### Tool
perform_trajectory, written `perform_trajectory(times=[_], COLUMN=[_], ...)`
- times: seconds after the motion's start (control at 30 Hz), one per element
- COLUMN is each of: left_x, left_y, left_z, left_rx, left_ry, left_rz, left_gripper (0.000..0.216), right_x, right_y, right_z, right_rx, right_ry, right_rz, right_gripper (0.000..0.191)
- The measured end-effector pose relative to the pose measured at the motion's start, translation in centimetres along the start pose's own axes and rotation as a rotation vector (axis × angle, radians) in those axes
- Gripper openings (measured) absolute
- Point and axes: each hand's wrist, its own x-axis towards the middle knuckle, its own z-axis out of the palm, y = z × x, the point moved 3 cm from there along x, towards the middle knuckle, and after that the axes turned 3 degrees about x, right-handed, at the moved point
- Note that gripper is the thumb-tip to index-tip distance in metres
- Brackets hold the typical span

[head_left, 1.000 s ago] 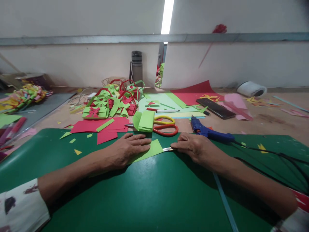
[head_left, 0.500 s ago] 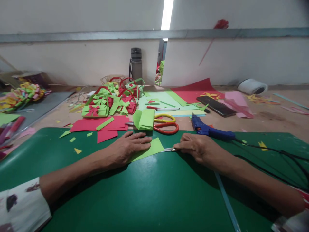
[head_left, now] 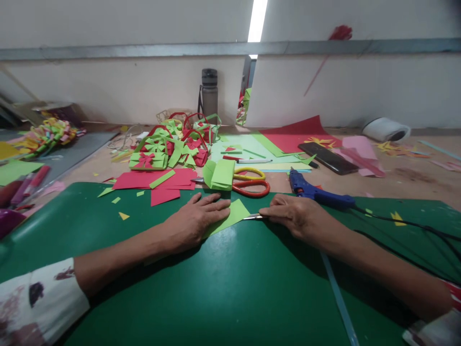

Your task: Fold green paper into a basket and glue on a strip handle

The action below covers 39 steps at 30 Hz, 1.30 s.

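Mat (head_left: 216,298), green and glossy, fills the foreground; seems to serve as a smooth, firm backing. Pale-blue strip (head_left: 338,298) runs over it toward the right forearm.

Left hand (head_left: 196,218) palm-down, fingers extended and laid over the light-green paper (head_left: 236,214), gripping nothing; presumably weighting it against slipping. Paper lies on the mat between the hands, one corner bare to the right. Right hand (head_left: 295,215) has fingers curled, thumb and forefinger pinching a slim metal tool (head_left: 254,216), likely held low for control. Tip meets the paper's right edge; whether under it or just beside, cannot tell.

Beyond: scissors (head_left: 248,194) lie beneath a folded green piece (head_left: 222,175), handles toward the right, probably within easy reach. Glue gun (head_left: 317,192) past the right hand; red sheets (head_left: 154,179) past the left.

Farther: small paper bags (head_left: 169,149) heaped together, perhaps to free working room; phone (head_left: 328,159) rightward. Bottle (head_left: 209,96) upright by the wall.
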Motion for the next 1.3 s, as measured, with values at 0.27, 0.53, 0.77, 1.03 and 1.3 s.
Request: perform_trajectory(times=[0.27, 0.53, 0.77, 1.03, 1.3], left_x=[0.0, -1.3, -1.3, -1.4, -1.4], left_y=[1.0, -0.1, 0.0, -0.1, 0.0], left_z=[0.2, -1.1, -0.9, -0.8, -1.0], left_rx=[0.021, -0.020, -0.050, -0.056, -0.046], left_ry=[-0.012, -0.093, -0.056, -0.040, -0.042], left_rz=[-0.009, 0.156, 0.137, 0.128, 0.135], left_gripper=[0.058, 0.048, 0.051, 0.056, 0.059], right_x=[0.3, 0.4, 0.5, 0.5, 0.4], right_y=[1.0, 0.9, 0.6, 0.1, -0.8], right_z=[-0.1, -0.1, 0.1, 0.0, 0.2], right_rx=[0.012, 0.027, 0.034, 0.079, 0.043], right_ry=[0.029, 0.017, 0.024, -0.011, -0.040], right_rz=[-0.037, -0.039, -0.050, -0.035, -0.050], right_gripper=[0.029, 0.029, 0.030, 0.030, 0.031])
